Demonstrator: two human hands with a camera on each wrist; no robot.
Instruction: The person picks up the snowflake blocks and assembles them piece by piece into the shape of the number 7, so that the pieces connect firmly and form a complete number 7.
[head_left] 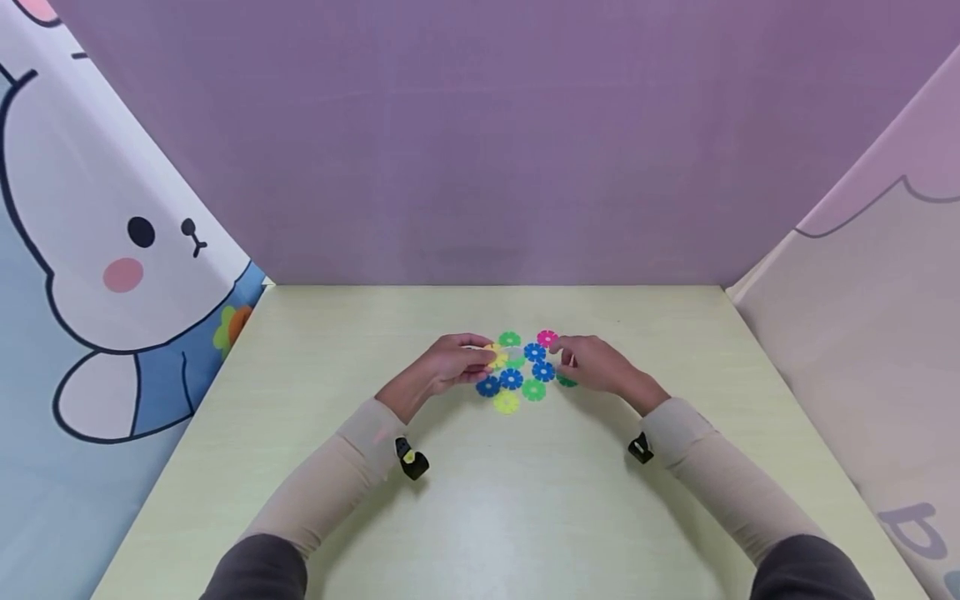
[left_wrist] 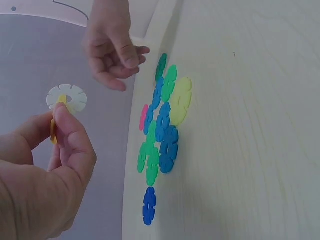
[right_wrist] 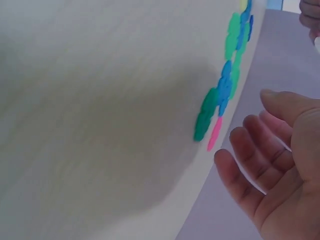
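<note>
My left hand (head_left: 456,364) pinches a yellow notched disc (left_wrist: 53,131) between thumb and fingers, above the table. A white notched disc (left_wrist: 76,98) is joined to it in the left wrist view. My right hand (head_left: 595,364) hovers at the right of the group with its fingers loosely bent and nothing in them (right_wrist: 280,155). Below and between the hands lie flat discs: a pink one (head_left: 547,338), several blue ones (head_left: 512,379), several green ones (head_left: 534,389) and a light yellow one (head_left: 506,402). A dark green disc (right_wrist: 204,116) lies near my right hand.
The discs lie on a pale wooden table (head_left: 480,500). A purple panel (head_left: 495,150) rises behind its back edge. Printed cloths stand at both sides, the left one with a cartoon animal (head_left: 112,217). A black wrist camera (head_left: 412,459) hangs at my left cuff.
</note>
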